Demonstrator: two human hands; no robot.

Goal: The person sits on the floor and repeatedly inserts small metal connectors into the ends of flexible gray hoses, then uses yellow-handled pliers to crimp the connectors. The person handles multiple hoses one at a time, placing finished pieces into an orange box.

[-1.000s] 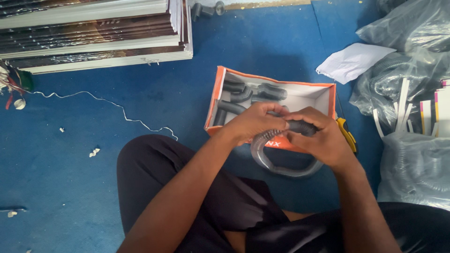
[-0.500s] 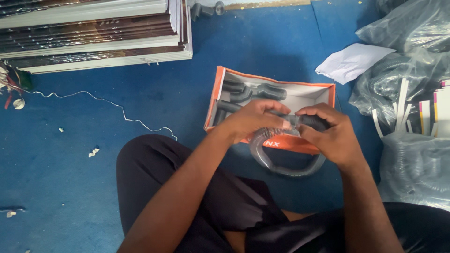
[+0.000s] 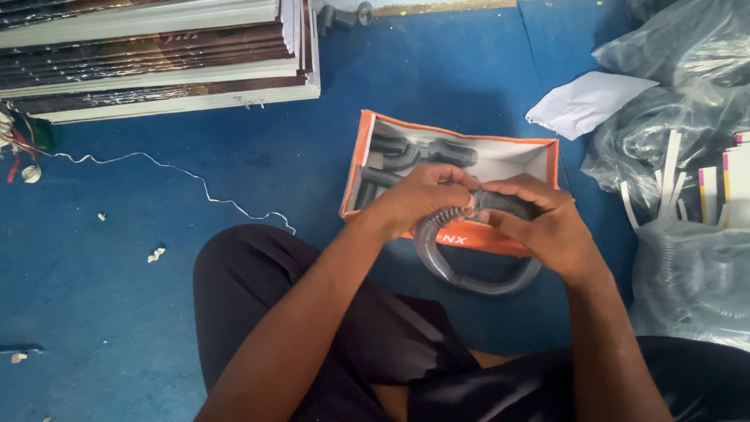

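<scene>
Both of my hands close on one grey ribbed hose [image 3: 469, 277], the left hand [image 3: 418, 199] in a clenched grip on one end and the right hand [image 3: 543, 227] clenched on the other, so it loops down in front of the orange box [image 3: 359, 164] of dark pipe fittings [image 3: 410, 152]. Around it I see blue floor [image 3: 156, 312], stacked panels [image 3: 156, 55], loose white string [image 3: 195, 176], white paper [image 3: 586, 101] and bagged hoses [image 3: 687, 273]. Since half a second ago the hands have barely shifted.

Blue floor [image 3: 437, 86] and its load

On it lay an orange-and-white open box [image 3: 539, 160], a stack of flat panels [image 3: 156, 55], white paper [image 3: 586, 101], a thin white cord [image 3: 195, 180] and clear bags [image 3: 687, 273].
</scene>
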